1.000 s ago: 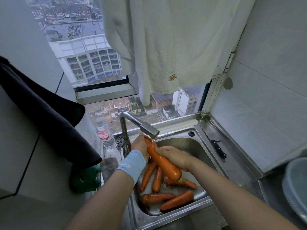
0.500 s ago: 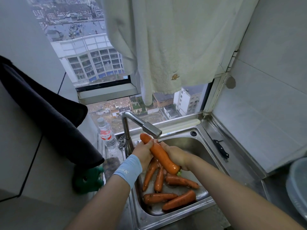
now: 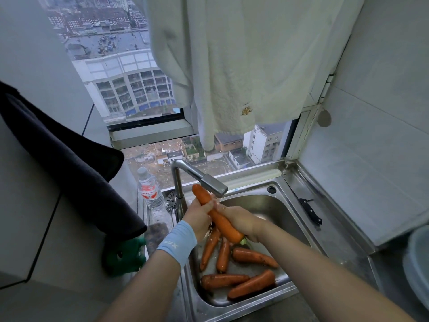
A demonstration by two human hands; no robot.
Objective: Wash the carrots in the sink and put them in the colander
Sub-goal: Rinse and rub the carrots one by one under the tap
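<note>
I see the faucet (image 3: 199,176) overhanging the sink (image 3: 276,206) at back left; loose carrots (image 3: 254,256) crowd its near floor, far right open.

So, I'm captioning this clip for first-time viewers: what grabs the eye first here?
The carrot, gripped slantwise by the left hand and right hand under the faucet at centre. Below it, five more carrots lie in the steel sink. Above, a pale towel hangs over the window.
</note>
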